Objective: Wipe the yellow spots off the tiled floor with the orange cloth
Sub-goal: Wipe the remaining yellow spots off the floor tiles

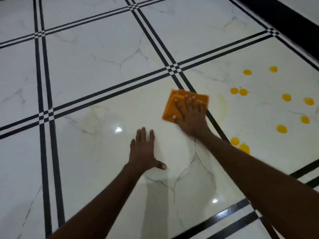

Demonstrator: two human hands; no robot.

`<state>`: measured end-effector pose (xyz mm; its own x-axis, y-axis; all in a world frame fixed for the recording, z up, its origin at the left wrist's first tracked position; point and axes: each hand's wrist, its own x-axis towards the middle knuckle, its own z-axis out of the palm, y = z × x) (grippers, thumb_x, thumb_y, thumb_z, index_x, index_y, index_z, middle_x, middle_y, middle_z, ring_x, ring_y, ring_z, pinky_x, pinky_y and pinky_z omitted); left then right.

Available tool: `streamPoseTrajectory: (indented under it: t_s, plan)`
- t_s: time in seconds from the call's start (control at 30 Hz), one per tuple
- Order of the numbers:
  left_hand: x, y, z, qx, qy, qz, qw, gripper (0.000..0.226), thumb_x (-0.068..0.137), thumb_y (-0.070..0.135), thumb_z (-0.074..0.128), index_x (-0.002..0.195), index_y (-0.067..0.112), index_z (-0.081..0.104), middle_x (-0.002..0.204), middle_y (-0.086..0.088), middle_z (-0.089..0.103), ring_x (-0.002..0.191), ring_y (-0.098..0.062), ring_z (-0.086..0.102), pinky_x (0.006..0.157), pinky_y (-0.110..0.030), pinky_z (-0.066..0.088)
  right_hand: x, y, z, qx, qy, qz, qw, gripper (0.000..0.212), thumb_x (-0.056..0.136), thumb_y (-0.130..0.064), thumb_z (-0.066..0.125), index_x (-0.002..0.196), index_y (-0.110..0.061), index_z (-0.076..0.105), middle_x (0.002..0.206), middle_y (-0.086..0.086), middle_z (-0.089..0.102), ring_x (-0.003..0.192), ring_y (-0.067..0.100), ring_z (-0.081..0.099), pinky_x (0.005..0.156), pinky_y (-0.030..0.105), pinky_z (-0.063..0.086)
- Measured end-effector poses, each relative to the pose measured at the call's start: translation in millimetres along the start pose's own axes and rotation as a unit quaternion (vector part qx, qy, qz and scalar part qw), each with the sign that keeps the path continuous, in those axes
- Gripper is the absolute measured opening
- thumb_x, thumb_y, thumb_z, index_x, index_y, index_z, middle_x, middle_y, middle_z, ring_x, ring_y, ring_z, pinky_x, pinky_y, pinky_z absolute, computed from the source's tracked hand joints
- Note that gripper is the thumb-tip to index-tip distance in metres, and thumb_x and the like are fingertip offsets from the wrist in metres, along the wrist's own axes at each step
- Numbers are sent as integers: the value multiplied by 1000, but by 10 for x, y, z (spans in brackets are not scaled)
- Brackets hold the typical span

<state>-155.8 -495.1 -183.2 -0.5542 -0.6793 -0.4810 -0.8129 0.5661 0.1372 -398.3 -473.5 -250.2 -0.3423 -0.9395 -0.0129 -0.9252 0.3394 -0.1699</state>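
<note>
The folded orange cloth [174, 102] lies flat on the white tiled floor [103, 69], across a black double grout line. My right hand [191, 116] presses down on the cloth with its fingers spread and straight. Several yellow spots [286, 97] dot the tile to the right of the cloth; two more sit close to my right forearm [235, 141]. A faint yellowish smear [222, 107] shows just right of the cloth. My left hand [144, 150] rests flat on the floor, fingers straight, below and left of the cloth.
Black double stripes [44, 94] cross the glossy marble-look tiles in a grid. A dark band [283, 16] runs along the top right edge of the floor. Two bright light reflections [118, 129] glint on the tile near my left hand.
</note>
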Motion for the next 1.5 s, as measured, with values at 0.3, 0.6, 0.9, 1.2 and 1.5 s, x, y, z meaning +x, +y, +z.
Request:
streamPoseTrajectory:
  t_s: [0.3,0.6,0.9,1.2,1.5]
  plan:
    - [-47,130,31,77,5,-4,997,144,63,67,79,156,9,-14,164,-21,-15,152,-39,-9,122,-55,16,-1168,-423,-26,42,18,69,997,77,98,-65,30,163,-30,9,170,17,9,155,45,7,123,64,1]
    - [40,168,-53,81,-18,7,997,151,56,74,79,156,6,-11,163,-23,-12,153,-38,-3,120,-48,26,-840,1054,-268,27,33,239,970,80,93,-69,21,162,-29,20,165,24,25,150,50,23,117,68,20]
    - [120,619,-1,168,-43,45,984,158,52,75,80,154,3,-17,161,-26,-17,151,-44,-7,119,-57,23,-522,877,-169,-5,-10,124,992,76,97,-70,15,160,-28,28,163,22,30,147,50,30,112,71,27]
    - [218,688,-198,207,-89,58,973,152,56,66,84,155,-2,-9,160,-28,-3,147,-46,9,111,-51,38,-1892,449,-116,23,1,219,975,81,96,-68,26,163,-25,14,168,23,15,153,49,14,121,67,9]
    - [501,555,-649,176,-98,132,970,136,66,64,80,159,19,-9,166,-15,-10,153,-35,-4,119,-51,23,-807,532,-130,25,-52,72,996,79,93,-70,28,162,-33,17,169,16,14,154,44,14,119,67,16]
